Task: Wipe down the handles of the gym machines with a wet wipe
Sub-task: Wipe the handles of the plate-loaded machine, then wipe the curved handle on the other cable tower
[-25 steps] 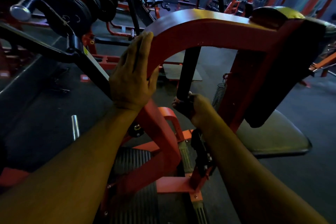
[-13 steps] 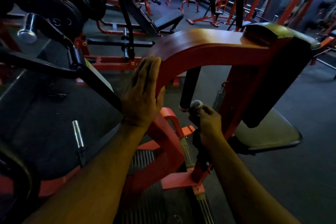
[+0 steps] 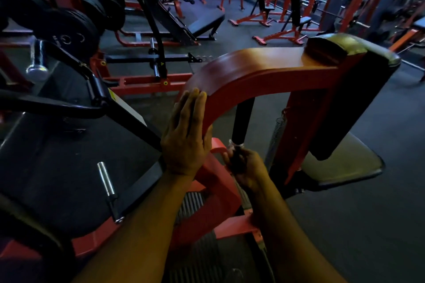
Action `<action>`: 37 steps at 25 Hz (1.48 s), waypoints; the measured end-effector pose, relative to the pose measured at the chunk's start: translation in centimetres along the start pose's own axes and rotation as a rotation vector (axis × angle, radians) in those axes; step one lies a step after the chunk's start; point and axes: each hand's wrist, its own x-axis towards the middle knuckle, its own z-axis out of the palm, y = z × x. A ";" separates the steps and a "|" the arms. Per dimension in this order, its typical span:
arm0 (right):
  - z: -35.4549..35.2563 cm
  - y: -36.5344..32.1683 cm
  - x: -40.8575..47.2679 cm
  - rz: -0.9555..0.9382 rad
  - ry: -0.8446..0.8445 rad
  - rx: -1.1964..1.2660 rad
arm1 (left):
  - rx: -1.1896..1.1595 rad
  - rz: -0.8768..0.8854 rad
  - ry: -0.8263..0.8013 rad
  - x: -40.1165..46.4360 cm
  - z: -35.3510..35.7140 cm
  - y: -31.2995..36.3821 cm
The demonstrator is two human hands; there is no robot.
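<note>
A black cylindrical handle (image 3: 242,119) hangs down from the curved red machine frame (image 3: 264,69). My right hand (image 3: 247,167) curls round the handle's lower end. A thin strip of pale wet wipe (image 3: 236,144) shows at the top of that hand, against the handle; the rest of the wipe is hidden in my fingers. My left hand (image 3: 186,138) lies flat with straight fingers on the left bend of the red frame and holds nothing.
A black back pad (image 3: 351,99) and seat (image 3: 345,165) stand just right of the handle. A black lever arm with weight plates (image 3: 69,32) and a chrome peg (image 3: 105,178) lies to the left. Benches and red racks fill the floor behind.
My right hand, which had dropped just below the handle with the wipe bunched at its top, is back up round the handle's lower end. My left hand stays flat on the frame.
</note>
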 end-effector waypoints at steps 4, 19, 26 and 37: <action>-1.5 -2.2 -1.0 -0.305 0.242 -0.193 | -0.029 0.003 -0.016 0.0 0.0 -0.1; -5.8 -0.9 -9.9 -0.648 0.234 -1.102 | -0.047 -0.043 -0.054 0.1 -0.4 -0.1; -15.9 -2.9 -22.2 -0.680 0.433 -1.044 | -0.151 -0.303 -0.097 -2.6 -2.9 5.8; -34.1 -10.7 -35.6 -0.678 0.825 -0.942 | -0.811 -0.086 -1.015 -13.3 2.7 35.4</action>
